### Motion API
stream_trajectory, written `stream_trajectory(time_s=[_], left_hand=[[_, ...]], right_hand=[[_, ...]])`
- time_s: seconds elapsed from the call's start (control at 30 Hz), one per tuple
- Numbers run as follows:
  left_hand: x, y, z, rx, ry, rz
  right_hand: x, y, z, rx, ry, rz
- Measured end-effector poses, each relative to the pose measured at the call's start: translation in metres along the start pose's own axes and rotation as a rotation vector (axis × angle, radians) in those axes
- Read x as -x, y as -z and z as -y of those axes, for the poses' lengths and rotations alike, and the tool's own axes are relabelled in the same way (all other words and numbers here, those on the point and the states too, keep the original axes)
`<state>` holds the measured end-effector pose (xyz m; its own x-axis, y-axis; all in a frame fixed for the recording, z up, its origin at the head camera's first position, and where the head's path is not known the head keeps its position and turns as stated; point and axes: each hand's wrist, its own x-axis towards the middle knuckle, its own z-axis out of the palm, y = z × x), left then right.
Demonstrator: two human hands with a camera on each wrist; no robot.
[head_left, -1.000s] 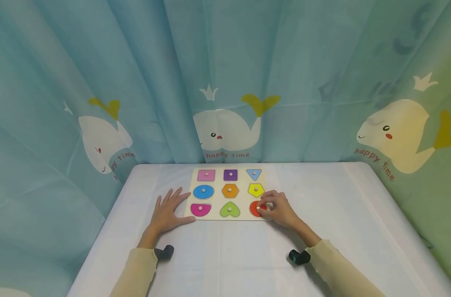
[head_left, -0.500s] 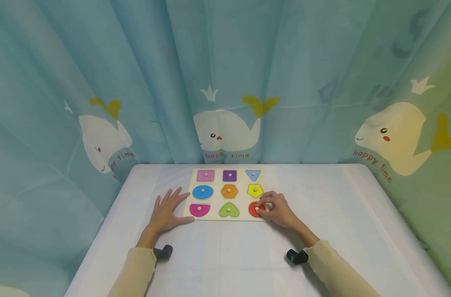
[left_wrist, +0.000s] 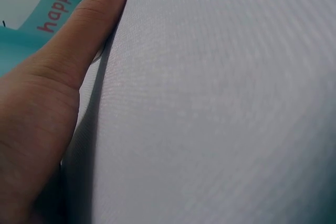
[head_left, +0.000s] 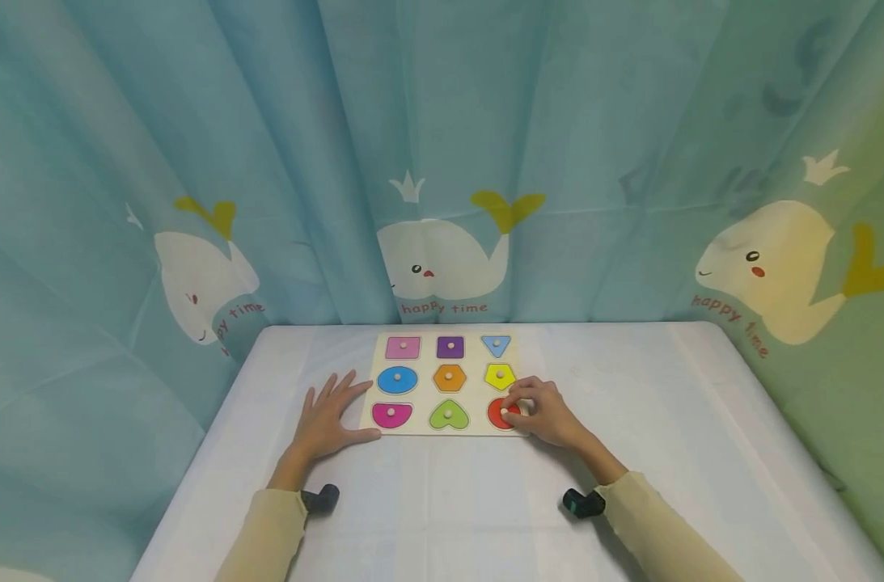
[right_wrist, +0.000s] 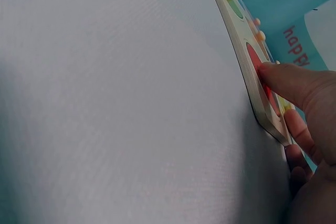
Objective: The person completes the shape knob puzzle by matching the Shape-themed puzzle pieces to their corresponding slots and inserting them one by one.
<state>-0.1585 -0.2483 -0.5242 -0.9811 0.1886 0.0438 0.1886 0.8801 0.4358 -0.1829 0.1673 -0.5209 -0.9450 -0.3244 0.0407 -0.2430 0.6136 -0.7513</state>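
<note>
A cream wooden knob puzzle board [head_left: 423, 396] lies flat near the table's far side, with colored shape pieces seated in it. My right hand [head_left: 548, 414] pinches the pale knob of the red circle piece [head_left: 494, 410] at the board's near right corner. In the right wrist view the red piece [right_wrist: 253, 56] lies in its recess, thumb at its knob. My left hand [head_left: 325, 422] is spread at the board's left edge, index fingertip and thumb tip at that edge. From the left wrist, only the thumb [left_wrist: 68, 45] and its base show plainly.
Also seated are a magenta half-round [head_left: 392, 418], green heart [head_left: 449, 420], yellow pentagon [head_left: 496, 383], orange hexagon [head_left: 449, 385], blue oval [head_left: 391, 386] and several more. The white table [head_left: 442, 509] meets a blue whale-print curtain [head_left: 594, 121] behind.
Both hands keep their places at the board, the right one still pinching the red circle's knob. Only a slight shift of the whole head view shows.
</note>
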Motion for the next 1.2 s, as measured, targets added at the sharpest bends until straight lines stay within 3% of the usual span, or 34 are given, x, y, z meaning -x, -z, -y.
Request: stream_trajectory(time_s=[0.23,0.93,1.2], left_hand=[[0.0,0.001,0.0,0.002,0.01,0.002],[0.006,0.006,0.003,0.011,-0.018,-0.018],[0.011,0.014,0.001,0.045,-0.005,0.027]], right_hand=[[0.002,0.001,0.001,0.004,0.044,-0.004],[0.001,-0.008,0.005,-0.018,-0.014,-0.014],[0.002,0.004,0.007,-0.063,-0.021,0.092]])
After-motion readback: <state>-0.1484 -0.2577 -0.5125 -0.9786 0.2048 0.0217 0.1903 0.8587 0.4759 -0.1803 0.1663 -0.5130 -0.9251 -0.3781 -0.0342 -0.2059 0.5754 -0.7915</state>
